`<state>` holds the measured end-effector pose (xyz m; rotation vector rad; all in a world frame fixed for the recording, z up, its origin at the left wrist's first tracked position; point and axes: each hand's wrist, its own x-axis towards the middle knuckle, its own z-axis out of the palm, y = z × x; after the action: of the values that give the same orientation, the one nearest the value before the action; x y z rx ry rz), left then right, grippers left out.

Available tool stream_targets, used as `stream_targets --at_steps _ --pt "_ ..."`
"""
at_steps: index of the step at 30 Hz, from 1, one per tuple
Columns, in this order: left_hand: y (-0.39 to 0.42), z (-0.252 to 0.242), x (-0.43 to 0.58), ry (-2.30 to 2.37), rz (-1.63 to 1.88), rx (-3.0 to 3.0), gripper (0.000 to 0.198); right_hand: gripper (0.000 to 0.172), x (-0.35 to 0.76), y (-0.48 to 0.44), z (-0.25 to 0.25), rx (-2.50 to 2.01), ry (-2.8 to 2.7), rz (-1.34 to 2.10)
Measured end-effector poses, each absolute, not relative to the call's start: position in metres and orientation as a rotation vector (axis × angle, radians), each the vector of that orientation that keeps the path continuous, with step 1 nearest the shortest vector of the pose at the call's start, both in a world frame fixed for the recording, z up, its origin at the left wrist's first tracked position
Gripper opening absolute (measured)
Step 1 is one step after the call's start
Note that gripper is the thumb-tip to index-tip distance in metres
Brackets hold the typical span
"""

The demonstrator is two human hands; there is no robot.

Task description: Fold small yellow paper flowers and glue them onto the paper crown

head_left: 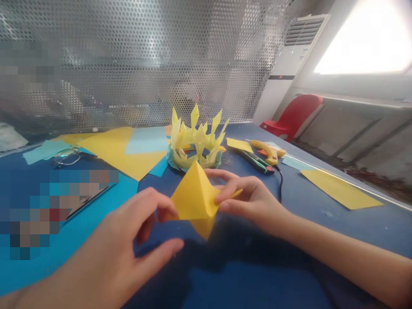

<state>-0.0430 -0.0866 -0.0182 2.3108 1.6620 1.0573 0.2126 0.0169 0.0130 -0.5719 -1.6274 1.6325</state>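
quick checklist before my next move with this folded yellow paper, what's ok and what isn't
1. Right hand pinching the folded yellow paper: ok, thumb and fingers meet on its right side.
2. Left hand pinching too: not ok, fingers are at the left edge but the thumb stands apart.
3. Paper crown upright on the table: ok.
4. Glue gun out of both hands: ok, lying on the right.
5. Glue gun cool: cannot tell.

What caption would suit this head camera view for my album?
Right hand pinches folded paper, left hand at its edge, a crown and glue gun beyond.
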Motion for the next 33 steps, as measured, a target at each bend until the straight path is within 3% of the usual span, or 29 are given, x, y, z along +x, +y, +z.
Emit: stream_targets --at_steps 4,15,26,33 --pt "-0.049 0.024 0.0 1.427 1.119 2.042 0.011 0.002 0.213 0.022 0.011 -0.591 -1.547 1.615" --pt "-0.036 0.0 0.014 1.389 1.241 1.867 0.007 0.012 0.212 0.029 0.008 -0.795 -1.587 1.568" --pt "-0.029 -0.007 0.012 1.396 1.27 1.83 0.016 0.018 0.211 0.034 0.002 -0.863 -1.741 1.392" --pt "-0.028 -0.006 0.012 1.351 1.194 1.746 0.008 0.019 0.212 0.032 0.002 -0.807 -1.847 1.251"
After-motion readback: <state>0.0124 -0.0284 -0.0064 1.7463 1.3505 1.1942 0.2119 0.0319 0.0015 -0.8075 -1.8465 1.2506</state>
